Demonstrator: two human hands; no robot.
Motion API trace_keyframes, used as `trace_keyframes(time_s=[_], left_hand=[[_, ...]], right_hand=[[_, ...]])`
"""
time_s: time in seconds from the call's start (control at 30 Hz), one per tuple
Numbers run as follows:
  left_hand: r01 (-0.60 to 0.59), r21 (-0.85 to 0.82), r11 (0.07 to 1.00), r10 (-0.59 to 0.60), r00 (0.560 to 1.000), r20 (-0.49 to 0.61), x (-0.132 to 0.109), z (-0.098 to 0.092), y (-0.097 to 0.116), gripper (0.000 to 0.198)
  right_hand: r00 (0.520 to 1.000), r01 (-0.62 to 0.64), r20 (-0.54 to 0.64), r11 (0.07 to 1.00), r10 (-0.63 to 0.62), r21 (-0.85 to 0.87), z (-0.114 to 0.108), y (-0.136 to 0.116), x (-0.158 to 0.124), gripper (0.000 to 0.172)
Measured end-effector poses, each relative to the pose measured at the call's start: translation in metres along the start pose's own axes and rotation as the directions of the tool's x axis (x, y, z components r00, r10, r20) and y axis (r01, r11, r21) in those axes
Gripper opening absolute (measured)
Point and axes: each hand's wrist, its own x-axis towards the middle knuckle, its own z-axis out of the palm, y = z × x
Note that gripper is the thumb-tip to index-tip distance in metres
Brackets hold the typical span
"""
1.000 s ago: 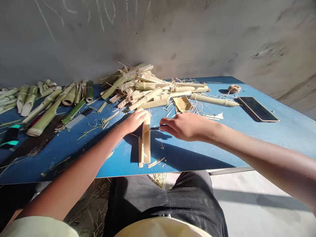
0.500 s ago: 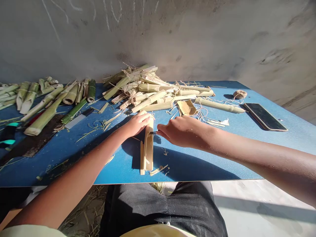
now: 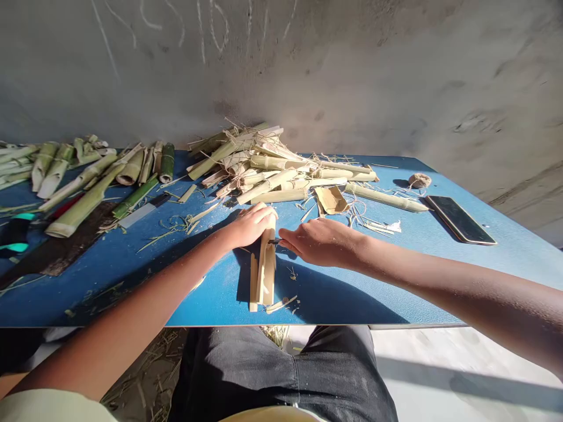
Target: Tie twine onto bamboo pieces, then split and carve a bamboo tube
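My left hand [image 3: 251, 225] grips the top of a split bamboo piece [image 3: 267, 269], which stands lengthwise on the blue table [image 3: 352, 296]. A thin bamboo strip [image 3: 254, 282] lies against its left side, still joined or merely touching, I cannot tell. My right hand [image 3: 323, 243] holds a small black-handled knife [image 3: 275, 241], mostly hidden in the fingers. Its tip is at the upper right edge of the bamboo piece.
A heap of cut bamboo tied with twine [image 3: 259, 167] lies beyond my hands. Green bamboo pieces [image 3: 88, 187] and a dark saw blade [image 3: 57, 252] are at left. A phone [image 3: 460, 220] and a twine ball [image 3: 419, 180] are at right. A concrete wall stands behind.
My hands have shifted only slightly. The right hand stays close to the bamboo with the knife, and the view has tilted a little.
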Motion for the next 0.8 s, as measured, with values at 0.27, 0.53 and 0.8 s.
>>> trace_keyframes(time_s=[0.27,0.53,0.8], left_hand=[[-0.082,-0.019,0.996,0.081,0.996,-0.045,-0.006,-0.006,-0.010,0.044],[-0.154,0.021,0.988,0.155,0.986,-0.063,-0.011,-0.018,-0.014,0.034],[-0.202,0.077,0.976,0.207,0.977,-0.051,-0.005,-0.012,-0.020,0.028]], right_hand=[[0.994,0.000,-0.104,0.955,0.033,0.297,0.014,0.005,-0.005,0.042],[0.969,-0.081,-0.145,0.817,0.198,0.571,-0.003,-0.016,-0.004,0.038],[0.995,0.035,-0.082,0.558,0.059,0.829,0.001,-0.026,0.002,0.036]])
